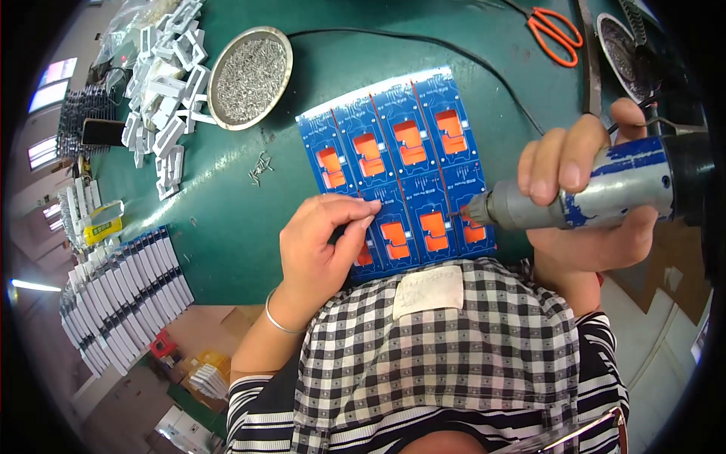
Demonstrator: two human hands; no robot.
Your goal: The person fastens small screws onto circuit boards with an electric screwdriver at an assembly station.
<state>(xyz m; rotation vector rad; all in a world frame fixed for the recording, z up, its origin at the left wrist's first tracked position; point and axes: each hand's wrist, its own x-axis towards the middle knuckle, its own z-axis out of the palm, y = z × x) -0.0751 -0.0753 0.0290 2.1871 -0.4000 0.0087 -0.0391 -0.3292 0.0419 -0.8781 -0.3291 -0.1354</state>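
A blue circuit board panel [393, 121] with orange rectangular parts lies on the green table [249, 227] in front of me. My left hand [321, 246] rests on the panel's near left part, thumb and forefinger pinched together over it; whether a screw is between them is too small to tell. My right hand [582, 204] grips a grey and blue electric screwdriver [597, 193] held sideways, its tip touching the panel's near right section.
A round metal dish of small screws [249, 76] sits at the back left beside a heap of white plastic frames [162, 83]. Loose screws [259, 168] lie near it. Stacked boards [125, 291] stand at left. Orange scissors [556, 34] and another dish [624, 45] lie back right.
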